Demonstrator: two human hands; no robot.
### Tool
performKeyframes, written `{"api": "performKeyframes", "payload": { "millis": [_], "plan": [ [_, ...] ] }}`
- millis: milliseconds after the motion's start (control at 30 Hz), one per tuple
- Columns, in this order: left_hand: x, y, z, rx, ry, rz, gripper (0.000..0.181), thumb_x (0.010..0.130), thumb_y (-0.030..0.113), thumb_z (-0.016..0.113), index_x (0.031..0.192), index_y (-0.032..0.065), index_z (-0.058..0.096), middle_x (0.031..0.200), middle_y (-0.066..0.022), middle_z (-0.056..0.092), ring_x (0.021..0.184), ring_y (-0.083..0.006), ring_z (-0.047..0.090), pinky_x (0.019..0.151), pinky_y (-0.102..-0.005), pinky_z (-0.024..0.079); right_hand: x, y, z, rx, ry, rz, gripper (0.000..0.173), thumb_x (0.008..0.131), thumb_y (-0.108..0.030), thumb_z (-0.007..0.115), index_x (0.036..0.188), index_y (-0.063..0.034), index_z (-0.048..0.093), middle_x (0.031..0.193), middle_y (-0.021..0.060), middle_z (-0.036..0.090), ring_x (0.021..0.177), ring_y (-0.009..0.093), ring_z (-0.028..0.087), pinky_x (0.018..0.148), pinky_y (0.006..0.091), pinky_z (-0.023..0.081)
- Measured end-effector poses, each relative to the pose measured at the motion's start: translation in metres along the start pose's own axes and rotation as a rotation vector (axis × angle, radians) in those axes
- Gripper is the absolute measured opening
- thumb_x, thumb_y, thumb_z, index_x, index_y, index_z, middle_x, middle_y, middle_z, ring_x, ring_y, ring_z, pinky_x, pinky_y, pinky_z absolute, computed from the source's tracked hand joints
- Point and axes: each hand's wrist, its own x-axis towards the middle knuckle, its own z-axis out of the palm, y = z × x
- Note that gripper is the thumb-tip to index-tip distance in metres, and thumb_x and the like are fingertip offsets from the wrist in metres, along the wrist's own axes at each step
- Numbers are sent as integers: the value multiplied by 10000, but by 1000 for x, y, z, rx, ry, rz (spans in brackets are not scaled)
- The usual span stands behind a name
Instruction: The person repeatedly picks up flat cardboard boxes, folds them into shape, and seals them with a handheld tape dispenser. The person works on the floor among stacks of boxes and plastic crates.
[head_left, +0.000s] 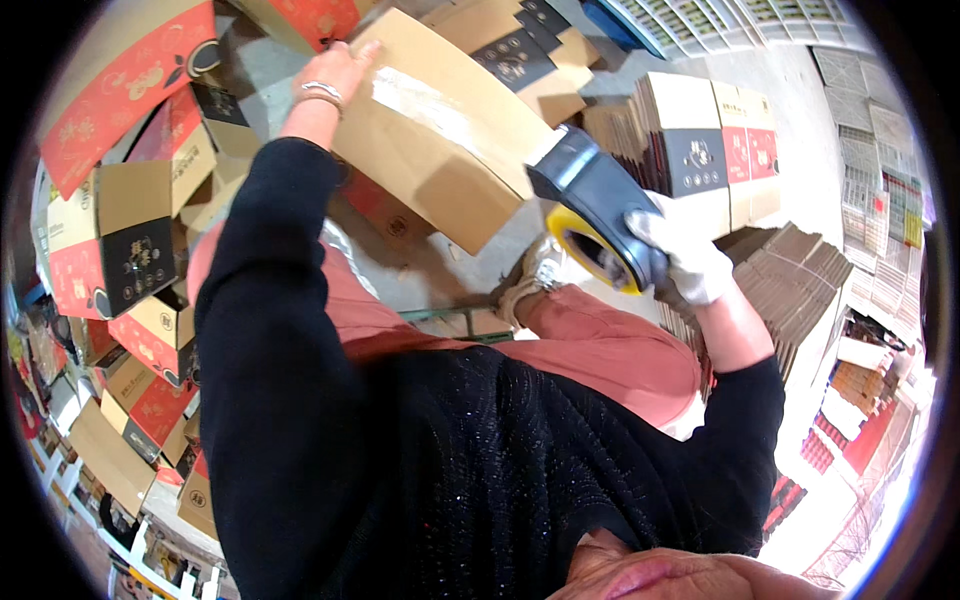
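Note:
My bare left hand, with a bracelet at the wrist, grips the far left end of a brown cardboard box. Its thumb lies on the upper face, while the other fingers are partly hidden. A strip of shiny clear packing tape runs along the middle of that face. In a white glove, my right hand holds a dark tape gun by its handle. A yellow-edged tape roll sits in it. The head of the tape gun is at the right end of the box, where the tape strip ends.
Red and black printed cartons are piled on my left. Flattened cartons lie beyond the box. To the right stand upright folded cartons and a strapped stack of flat cardboard. My shoe is on the grey floor below the box.

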Motion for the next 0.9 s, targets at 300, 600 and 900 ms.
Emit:
{"api": "performKeyframes", "payload": {
  "millis": [300, 600, 900],
  "plan": [
    [6, -1, 2, 94, 32, 67, 778, 816, 712, 272, 1169, 70, 531, 1151, -192, 573, 1097, -339, 527, 919, -444, 403, -48, 85, -66, -166, 48, 114, 463, 719, -291, 709, 1048, -1, 558, 843, 22, 581, 755, 91, 531, 671, 224, 435],
    [3, 8, 2, 93, 2, 56, 750, 820, 703, 287, 1161, 80, 529, 1148, -184, 577, 1096, -337, 528, 914, -446, 406, 35, 151, -87, -390, 100, 188, 456, 798, -412, 623, 953, 15, 599, 796, 41, 587, 730, 101, 504, 637, 255, 416],
    [6, -7, 32, 69, 443, 313, 568, 884, 546, 327, 1240, 126, 471, 1301, -116, 472, 1215, -263, 428, 970, -418, 370, 77, 101, -22, -254, 109, 258, 359, 811, -365, 611, 883, -17, 664, 789, 86, 633, 697, 140, 563, 651, 268, 441]
  ]
}}
